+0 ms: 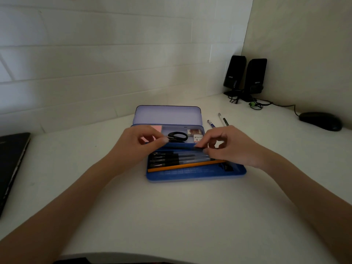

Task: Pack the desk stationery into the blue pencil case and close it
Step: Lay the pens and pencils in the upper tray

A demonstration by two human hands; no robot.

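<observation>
The blue pencil case (pixel 190 176) lies open mid-desk with its lid (pixel 167 115) raised at the back. The rear compartment holds black scissors (pixel 178 136), pink sticky notes (pixel 157 128) and erasers (pixel 195 131). The front tray holds several black pens (pixel 181 159), a yellow pencil (pixel 190 165) and a dark sharpener (pixel 227 167). My right hand (pixel 230 147) pinches the end of a black pen (pixel 182 148) lying across the tray's back edge. My left hand (pixel 137 143) hovers curled over the case's left side, fingertips near the scissors; a hold is unclear.
Three loose pens (pixel 222 120) lie on the white desk right of the lid. A black mouse (pixel 320 121) and two black speakers (pixel 245 75) with cables sit at the back right. A dark laptop (pixel 11 164) lies at the left edge.
</observation>
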